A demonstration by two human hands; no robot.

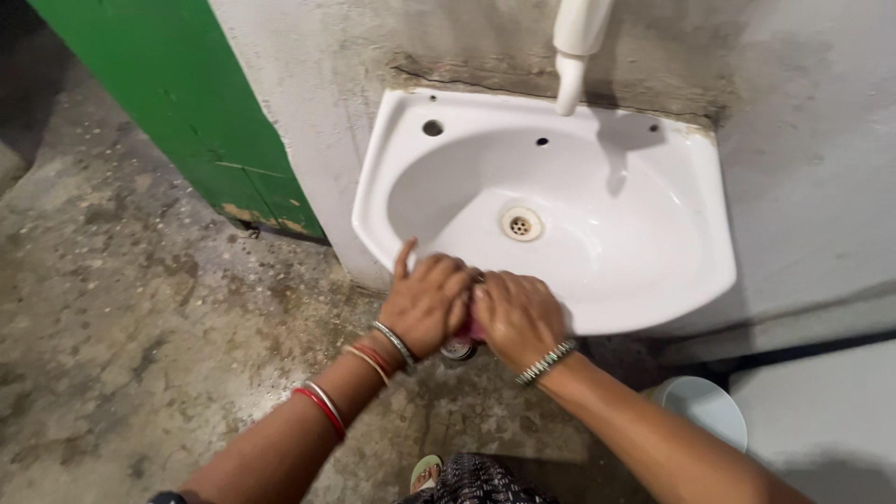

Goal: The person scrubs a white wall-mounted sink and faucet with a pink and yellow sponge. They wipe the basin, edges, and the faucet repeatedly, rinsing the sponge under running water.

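Note:
My left hand (427, 301) and my right hand (515, 315) are pressed together over the front rim of a white wall-mounted washbasin (653, 233). A small pink thing (474, 329) shows between the two palms; most of it is hidden, so I cannot tell what it is. Both wrists carry bangles. A white tap spout (571, 65) hangs over the back of the basin, and a metal drain (521, 223) sits in the bowl's middle. No water stream is visible.
A green door (187, 103) stands left of the basin against the grey plaster wall. The concrete floor (121, 327) is stained. A white bucket (705, 411) sits under the basin at right. The drain pipe end (457, 351) shows below my hands; my sandalled foot (426, 472) is at the bottom edge.

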